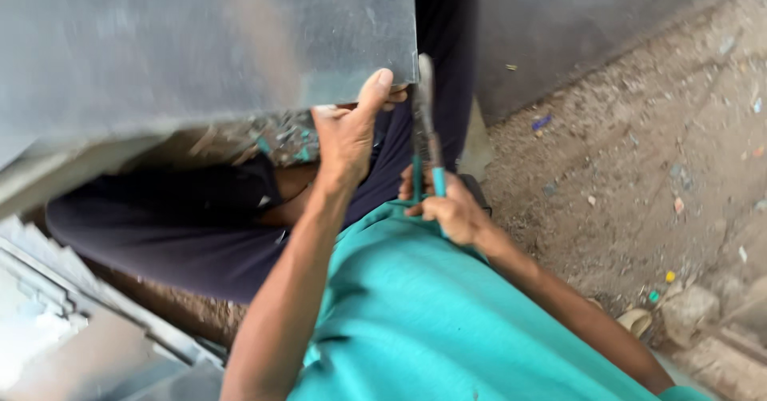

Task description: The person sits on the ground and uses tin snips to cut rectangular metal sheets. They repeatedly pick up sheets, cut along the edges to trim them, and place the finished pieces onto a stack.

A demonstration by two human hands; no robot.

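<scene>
While the left hand (349, 133) pinches the sheet's (200, 41) lower edge, the right hand (449, 209) clasps the snips (427, 141), blades pointing up at its corner.

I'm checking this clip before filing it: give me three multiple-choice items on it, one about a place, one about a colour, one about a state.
1. Where does the left hand grip the metal sheet?
A. at its lower edge near the right corner
B. at its top edge
C. flat on the middle of its face

2. What colour are the handles of the snips in the right hand?
A. red
B. teal
C. yellow

3. How is the sheet supported?
A. lying flat on the dirt ground
B. leaning on a wall, untouched
C. held up by hand above the lap

Answers: 1 A, the thumb lies over the lower edge by the corner; 2 B, teal grips show above the fist; 3 C, the left hand's fingers pinch it over the dark trousers.
</scene>
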